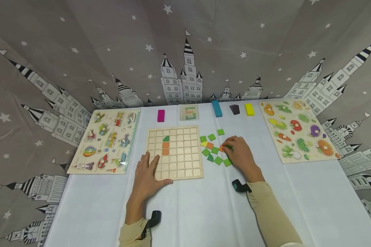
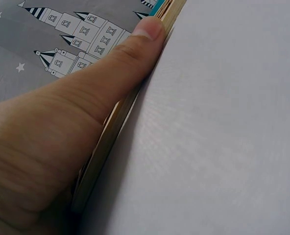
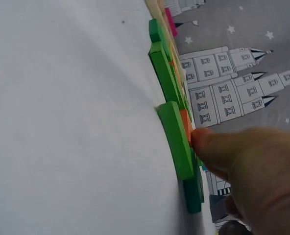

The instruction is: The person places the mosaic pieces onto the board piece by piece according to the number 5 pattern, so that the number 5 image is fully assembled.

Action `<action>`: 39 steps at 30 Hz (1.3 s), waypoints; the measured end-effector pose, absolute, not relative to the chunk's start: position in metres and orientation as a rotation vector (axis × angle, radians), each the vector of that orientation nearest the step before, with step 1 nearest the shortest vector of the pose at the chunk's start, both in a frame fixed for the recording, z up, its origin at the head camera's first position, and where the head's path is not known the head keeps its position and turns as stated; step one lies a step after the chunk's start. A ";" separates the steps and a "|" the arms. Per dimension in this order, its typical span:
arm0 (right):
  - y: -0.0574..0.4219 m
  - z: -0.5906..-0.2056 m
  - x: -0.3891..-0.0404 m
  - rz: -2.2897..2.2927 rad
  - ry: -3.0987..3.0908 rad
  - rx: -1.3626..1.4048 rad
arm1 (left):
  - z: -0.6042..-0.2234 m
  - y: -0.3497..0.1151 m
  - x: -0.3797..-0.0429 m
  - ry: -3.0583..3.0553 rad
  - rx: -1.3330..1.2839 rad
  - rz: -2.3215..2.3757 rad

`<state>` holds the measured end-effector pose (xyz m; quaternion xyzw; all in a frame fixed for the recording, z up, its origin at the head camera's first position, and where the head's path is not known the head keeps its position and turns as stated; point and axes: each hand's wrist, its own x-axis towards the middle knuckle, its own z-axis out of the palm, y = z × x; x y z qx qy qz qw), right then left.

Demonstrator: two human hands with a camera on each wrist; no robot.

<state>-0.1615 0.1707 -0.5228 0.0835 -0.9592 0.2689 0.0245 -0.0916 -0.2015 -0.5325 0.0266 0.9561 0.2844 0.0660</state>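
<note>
Passage is widest in front of the grid board [image 1: 185, 154], where bare counter [image 1: 198, 206] spreads between the forearms. The left hand [image 1: 148, 176] blocks the board's near-left corner. Scattered tiles [image 1: 218, 160] crowd its right edge, and the right hand [image 1: 241, 154] bars part of the lane between them and the vegetable puzzle [image 1: 305, 133].

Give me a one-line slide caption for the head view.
Left hand on a wooden grid board, right hand among loose colored tiles.
</note>
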 end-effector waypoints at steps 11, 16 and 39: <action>0.173 -0.524 -0.163 0.804 -3.062 0.235 | -0.531 -0.200 -0.092 2.889 0.080 0.862; 0.172 -0.524 -0.167 0.795 -3.060 0.242 | -0.532 -0.201 -0.092 2.894 0.083 0.859; 0.163 -0.518 -0.181 0.832 -3.069 0.304 | -0.532 -0.202 -0.091 2.904 0.077 0.851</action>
